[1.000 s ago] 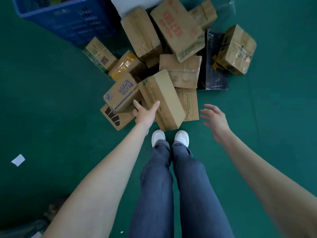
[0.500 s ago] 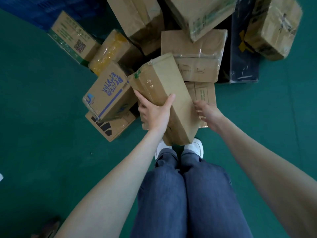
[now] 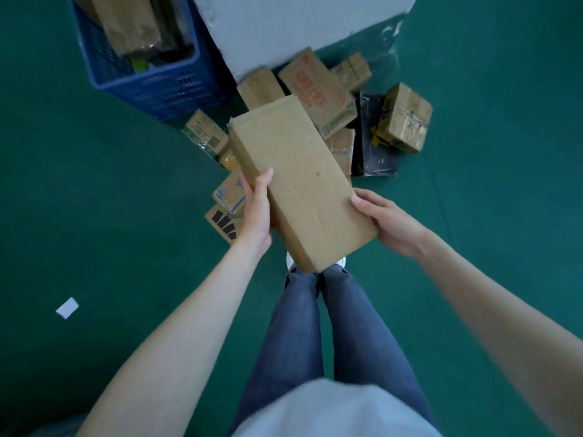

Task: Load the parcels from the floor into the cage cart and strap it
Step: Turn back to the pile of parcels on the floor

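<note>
A long plain brown cardboard parcel (image 3: 299, 181) is lifted clear of the floor, above my feet. My left hand (image 3: 257, 209) grips its left long edge, thumb on top and fingers under it. My right hand (image 3: 386, 220) holds its right near corner, thumb on the top face. Beneath and beyond it lies a heap of parcels on the green floor: a box with red print (image 3: 315, 89), a taped box (image 3: 405, 118) at the right, a black flat parcel (image 3: 373, 152), a blue-printed box (image 3: 228, 192) partly hidden. No cage cart is in view.
A blue plastic crate (image 3: 151, 80) holding a tall carton stands at the back left. A grey-white block (image 3: 299, 26) rises behind the heap. A white scrap (image 3: 67, 308) lies on the green floor at the left. Open floor (image 3: 504, 152) spreads to both sides.
Both hands closed on the long brown parcel and raised it off the heap toward me. The view has pulled back from the floor, showing the crate again.
</note>
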